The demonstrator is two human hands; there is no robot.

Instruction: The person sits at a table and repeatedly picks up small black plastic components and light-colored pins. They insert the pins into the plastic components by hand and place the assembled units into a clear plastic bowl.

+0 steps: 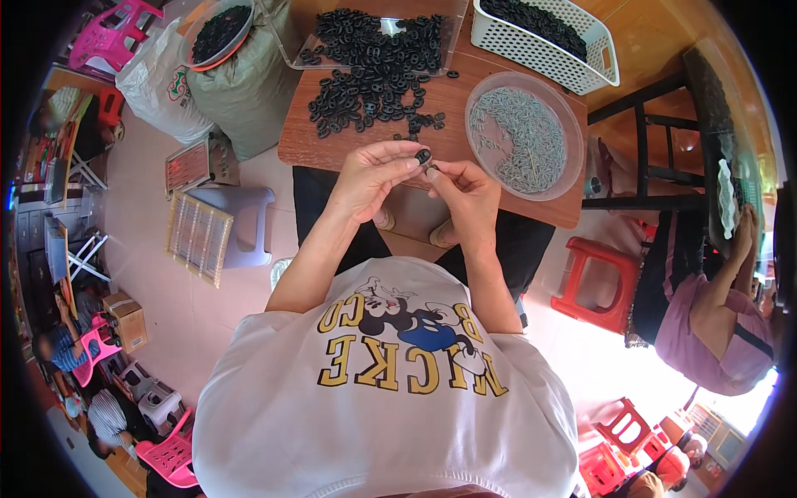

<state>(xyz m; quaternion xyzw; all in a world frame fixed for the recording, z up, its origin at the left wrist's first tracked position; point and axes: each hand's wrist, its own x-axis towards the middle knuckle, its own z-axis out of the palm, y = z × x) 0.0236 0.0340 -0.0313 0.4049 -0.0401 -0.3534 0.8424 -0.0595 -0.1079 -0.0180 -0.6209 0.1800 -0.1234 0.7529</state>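
Observation:
My left hand (374, 176) pinches a small black oval plastic piece (423, 156) between thumb and fingers, just past the table's near edge. Close beside it, my right hand (466, 197) has its thumb and forefinger pressed together. What sits in that pinch is too small to make out. Many like black oval pieces (365, 100) lie heaped on the brown table (299, 137), spilling from a clear plastic bin (290, 58). Right of them stands a round translucent tub (573, 153) of small silvery screw-like parts (531, 141).
A white perforated basket (594, 70) of black pieces stands at the far right. Left are stuffed sacks (253, 108), a bowl (189, 54), a bluish stool (257, 224) and a slatted rack (199, 236). A red stool (594, 286) and another person (714, 332) are right.

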